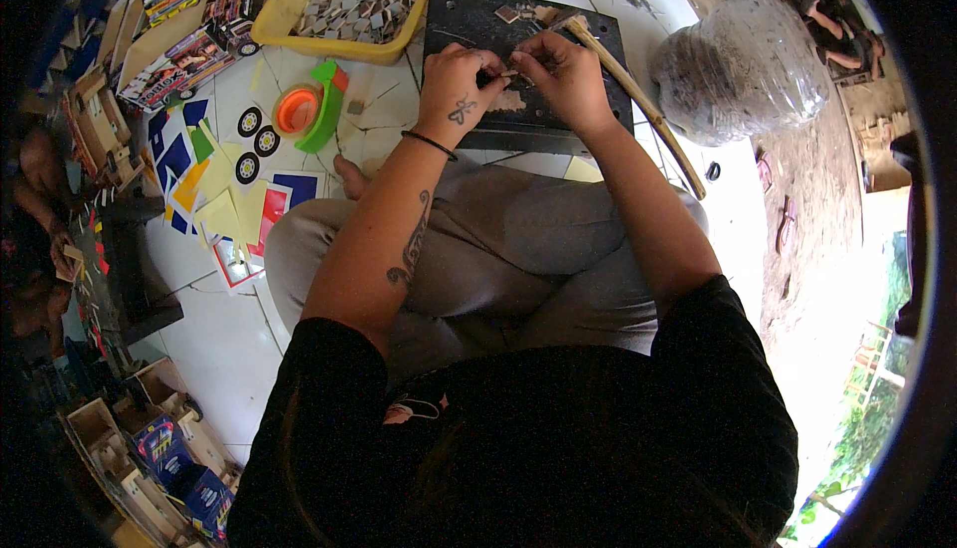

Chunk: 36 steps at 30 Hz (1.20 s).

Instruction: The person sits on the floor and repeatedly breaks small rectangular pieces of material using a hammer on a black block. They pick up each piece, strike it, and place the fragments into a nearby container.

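Note:
Above a black block (459,24) in front of me, both hands come together with their fingertips almost touching. My left hand (461,89) is closed in a pinch on a small flat piece (509,73), mostly covered by the fingers. My right hand (568,81) pinches at the same spot; what lies between its fingertips is hidden. A hammer (643,104) with a long wooden handle leans over the block's right side, beside my right hand. One small square tile (508,13) lies on the block's far part.
A yellow basin (384,47) of small square tiles stands far left. Nearby are an orange tape roll (297,109) in a green dispenser (324,119), toy wheels (248,122), coloured sheets (214,214) and toy trucks (179,74). A filled plastic bag (743,69) sits right; another person's hands (65,261) work left.

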Each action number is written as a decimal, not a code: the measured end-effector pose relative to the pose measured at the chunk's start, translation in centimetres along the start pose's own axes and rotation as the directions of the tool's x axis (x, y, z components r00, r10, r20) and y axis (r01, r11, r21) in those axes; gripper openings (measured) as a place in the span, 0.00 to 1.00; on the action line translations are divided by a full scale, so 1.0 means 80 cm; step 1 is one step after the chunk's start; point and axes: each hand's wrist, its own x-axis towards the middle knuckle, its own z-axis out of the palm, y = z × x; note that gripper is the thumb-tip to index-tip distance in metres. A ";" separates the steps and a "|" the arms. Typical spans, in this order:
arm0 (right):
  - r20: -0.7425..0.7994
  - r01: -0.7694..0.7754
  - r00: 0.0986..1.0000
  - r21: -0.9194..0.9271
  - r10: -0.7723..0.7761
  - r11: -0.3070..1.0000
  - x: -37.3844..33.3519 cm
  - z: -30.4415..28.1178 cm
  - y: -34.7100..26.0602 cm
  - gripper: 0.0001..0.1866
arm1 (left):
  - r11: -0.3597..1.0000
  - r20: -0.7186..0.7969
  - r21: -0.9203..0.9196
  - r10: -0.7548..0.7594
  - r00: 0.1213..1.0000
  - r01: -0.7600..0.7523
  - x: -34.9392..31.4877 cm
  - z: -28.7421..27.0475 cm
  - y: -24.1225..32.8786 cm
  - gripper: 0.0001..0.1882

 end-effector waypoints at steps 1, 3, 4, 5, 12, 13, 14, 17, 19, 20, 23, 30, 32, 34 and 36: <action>-0.007 0.017 1.000 -0.008 -0.017 1.000 0.000 0.000 0.000 0.07 | 1.000 0.001 0.002 0.003 1.000 -0.003 0.000 0.000 0.000 0.08; -0.009 0.084 0.996 -0.033 -0.084 0.996 0.002 0.000 -0.001 0.06 | 1.000 0.004 0.013 0.004 1.000 -0.004 -0.001 0.000 -0.001 0.08; -0.013 0.109 0.994 -0.058 -0.110 0.992 0.002 0.000 -0.001 0.06 | 1.000 0.012 -0.001 0.000 1.000 0.000 -0.001 0.000 -0.002 0.08; -0.007 0.120 0.993 -0.060 -0.120 0.991 0.003 0.000 -0.001 0.06 | 1.000 0.020 -0.016 -0.003 1.000 0.004 0.000 0.000 -0.003 0.09; -0.007 0.112 0.994 -0.085 -0.113 0.990 0.001 0.004 0.000 0.07 | 0.976 -0.103 -0.218 -0.032 0.994 0.009 0.000 0.011 0.005 0.07; -0.005 0.088 0.996 -0.080 -0.089 0.993 0.001 0.002 0.001 0.07 | 0.975 -0.081 -0.223 -0.034 0.996 0.015 0.000 0.011 0.005 0.07; -0.004 0.114 0.993 -0.089 -0.114 0.990 0.001 -0.004 0.002 0.08 | 0.972 -0.058 -0.235 -0.025 0.998 0.011 -0.001 0.011 0.006 0.07; -0.061 0.111 0.990 -0.169 -0.123 0.979 -0.002 -0.039 0.012 0.11 | 0.969 -0.065 -0.244 0.018 0.998 -0.033 0.001 0.014 0.007 0.05; 0.004 0.060 0.998 -0.503 -0.067 0.862 -0.006 -0.093 0.031 0.29 | 0.968 -0.084 -0.242 0.053 0.995 -0.072 0.000 0.015 0.007 0.04; 0.105 -0.035 0.980 -0.743 0.167 0.669 -0.023 -0.117 0.041 0.37 | 0.965 -0.089 -0.244 0.075 0.993 -0.095 -0.001 0.015 0.006 0.04; 0.207 -0.215 0.796 -0.782 0.569 0.585 -0.071 -0.149 0.076 0.36 | 0.960 -0.114 -0.254 0.093 0.989 -0.120 -0.002 0.017 0.004 0.03; 0.151 -0.315 0.925 -0.209 0.349 0.926 -0.111 -0.186 0.038 0.24 | 0.962 -0.128 -0.249 0.086 0.988 -0.116 -0.003 0.020 0.003 0.03; 0.181 -0.486 0.858 -0.019 0.481 0.874 -0.130 -0.192 -0.006 0.22 | 0.958 -0.139 -0.256 0.096 0.986 -0.129 -0.003 0.019 0.002 0.03; 0.207 -0.505 0.841 -0.030 0.500 0.863 -0.156 -0.183 -0.046 0.23 | 0.962 -0.142 -0.230 0.114 0.983 -0.145 -0.003 0.019 0.002 0.04; 0.151 -0.323 0.921 -0.215 0.358 0.922 -0.176 -0.168 -0.075 0.24 | 0.971 -0.152 -0.161 0.151 0.977 -0.175 -0.002 0.019 0.001 0.05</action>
